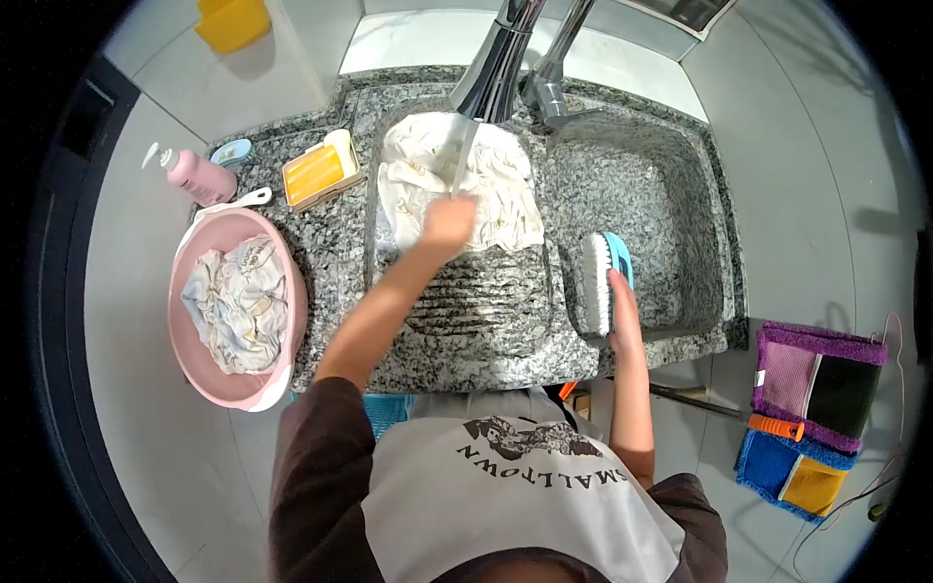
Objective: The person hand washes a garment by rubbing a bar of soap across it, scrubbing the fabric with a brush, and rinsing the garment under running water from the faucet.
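Water runs from the chrome faucet [491, 78] onto a wet white cloth [505, 194] at the back of the left granite basin, above its ridged washboard [476, 306]. My left hand [450, 222] is at the cloth's front edge under the stream; motion blurs its fingers, so its grip is unclear. Over the near left part of the right basin, my right hand [625, 309] is closed on a scrub brush [620, 257] with a blue handle, its white bristles facing left.
On the left are a pink basin [180, 311] holding a crumpled cloth [243, 306], a pink pump bottle [201, 180], a soap box [321, 173] with orange soap and a white-handled brush [255, 197]. Colourful mats [816, 384] lie on the floor at right.
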### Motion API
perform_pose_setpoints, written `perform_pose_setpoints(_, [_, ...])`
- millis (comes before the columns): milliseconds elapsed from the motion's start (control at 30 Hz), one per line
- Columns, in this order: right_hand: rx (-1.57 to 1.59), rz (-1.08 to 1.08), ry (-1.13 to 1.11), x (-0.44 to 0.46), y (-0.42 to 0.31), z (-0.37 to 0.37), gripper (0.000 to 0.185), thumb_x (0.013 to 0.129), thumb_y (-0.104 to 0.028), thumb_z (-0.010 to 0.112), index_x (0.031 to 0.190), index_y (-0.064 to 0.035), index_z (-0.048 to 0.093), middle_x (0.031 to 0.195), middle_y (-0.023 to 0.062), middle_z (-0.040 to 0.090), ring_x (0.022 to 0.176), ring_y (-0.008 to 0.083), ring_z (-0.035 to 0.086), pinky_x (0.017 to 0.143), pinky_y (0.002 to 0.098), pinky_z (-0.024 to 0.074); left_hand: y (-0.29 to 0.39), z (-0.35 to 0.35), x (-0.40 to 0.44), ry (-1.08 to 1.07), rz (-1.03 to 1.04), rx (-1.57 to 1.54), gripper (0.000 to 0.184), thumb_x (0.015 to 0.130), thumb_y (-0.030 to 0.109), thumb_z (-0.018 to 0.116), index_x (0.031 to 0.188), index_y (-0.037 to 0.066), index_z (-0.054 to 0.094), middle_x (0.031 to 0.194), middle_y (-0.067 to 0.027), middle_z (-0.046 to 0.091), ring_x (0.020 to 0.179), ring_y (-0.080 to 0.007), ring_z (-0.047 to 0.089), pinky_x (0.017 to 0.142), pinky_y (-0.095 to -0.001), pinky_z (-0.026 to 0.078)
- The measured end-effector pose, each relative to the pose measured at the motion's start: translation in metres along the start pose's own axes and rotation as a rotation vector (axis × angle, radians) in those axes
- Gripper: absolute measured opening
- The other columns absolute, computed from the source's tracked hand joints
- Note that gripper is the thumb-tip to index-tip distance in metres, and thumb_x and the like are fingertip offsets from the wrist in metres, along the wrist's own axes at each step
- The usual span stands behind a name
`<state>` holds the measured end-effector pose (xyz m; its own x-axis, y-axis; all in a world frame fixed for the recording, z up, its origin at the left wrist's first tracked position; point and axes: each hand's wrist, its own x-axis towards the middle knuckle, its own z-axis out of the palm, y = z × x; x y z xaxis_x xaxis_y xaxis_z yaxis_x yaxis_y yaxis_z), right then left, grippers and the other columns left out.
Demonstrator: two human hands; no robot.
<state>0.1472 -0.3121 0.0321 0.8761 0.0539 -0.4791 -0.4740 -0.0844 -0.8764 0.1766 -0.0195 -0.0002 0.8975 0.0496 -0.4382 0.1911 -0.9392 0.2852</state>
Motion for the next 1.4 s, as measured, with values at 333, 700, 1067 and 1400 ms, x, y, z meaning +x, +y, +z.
perform_pose_setpoints(333, [0.014, -0.04, -0.058, -0.003, -0.002, 0.001, 0.069, 0.084, -0.045, 0.051, 0.13, 0.0043, 0.034, 0.128, 0.015, 0.043, 0.116, 0.0217, 0.042, 0.095, 0.0307, 0.0325, -0.005, 0.006, -0.041, -0.172, -0.081, -0.01, 0.04, 0.089, 0.034, 0.042, 0.125, 0.018, 0.047, 0.13, -0.0132, 0.043, 0.123, -0.0293, 0.037, 0.102, -0.0381, 0.029])
perform_pose_setpoints(700, [-0.195, -0.14, -0.134, 0.0, -0.016, 0.031, 0.074, 0.082, -0.046, 0.054, 0.133, 0.0013, 0.03, 0.134, 0.0191, 0.035, 0.124, 0.0289, 0.034, 0.1, 0.0365, 0.0279, 0.018, 0.086, -0.013, 0.493, 0.281, 0.022, 0.054, 0.082, 0.041, 0.048, 0.13, 0.016, 0.041, 0.133, -0.016, 0.039, 0.125, -0.0322, 0.032, 0.1, -0.0541, 0.022])
perform_pose_setpoints(1067, [-0.169, -0.04, -0.112, 0.014, -0.001, 0.009, 0.075, 0.081, -0.045, 0.055, 0.134, 0.0013, 0.029, 0.135, 0.0189, 0.035, 0.124, 0.0271, 0.034, 0.1, 0.0339, 0.0268, -0.008, 0.073, 0.017, 0.351, -0.038, 0.144, 0.05, 0.088, 0.039, 0.035, 0.133, 0.018, 0.035, 0.139, -0.0148, 0.028, 0.13, -0.0302, 0.023, 0.104, -0.0501, 0.018])
perform_pose_setpoints(1400, [-0.151, -0.012, -0.093, 0.005, -0.003, 0.0, 0.073, 0.082, -0.044, 0.055, 0.133, 0.0011, 0.03, 0.132, 0.017, 0.039, 0.122, 0.026, 0.037, 0.098, 0.0335, 0.0294, -0.027, 0.08, 0.028, 0.487, -0.062, -0.073, 0.055, 0.082, 0.045, 0.044, 0.123, 0.008, 0.046, 0.13, -0.0226, 0.038, 0.123, -0.0393, 0.031, 0.103, -0.0453, 0.023])
